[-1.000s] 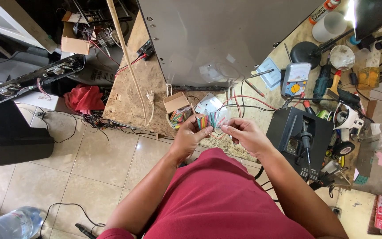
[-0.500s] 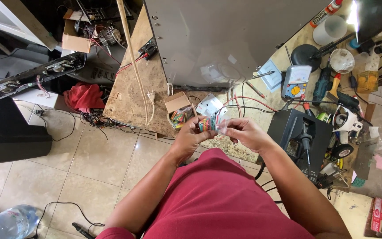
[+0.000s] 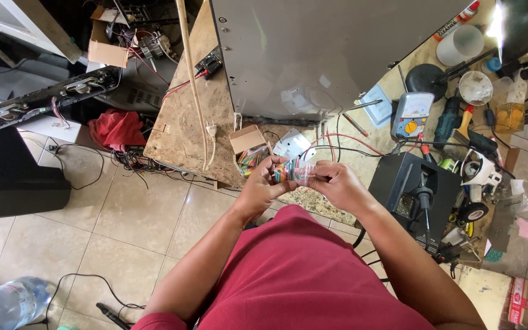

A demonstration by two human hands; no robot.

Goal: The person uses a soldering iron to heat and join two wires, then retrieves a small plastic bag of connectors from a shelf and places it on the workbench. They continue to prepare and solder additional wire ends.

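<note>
Right now a small clear bag of coloured pieces (image 3: 291, 171) sits between both hands, held above the near edge of the stone-patterned surface (image 3: 178, 131). The left hand (image 3: 261, 189) has its grip pinched tight on the bag's left end, and the right hand (image 3: 334, 186) has its grip closed on the right end. Just beyond the bag lies a small open cardboard box (image 3: 247, 140) with coloured bits. Behind it stands a large grey metal panel (image 3: 325, 55). A black box-shaped device (image 3: 414, 195) sits to the right, and a multimeter (image 3: 410, 114) lies farther back.
</note>
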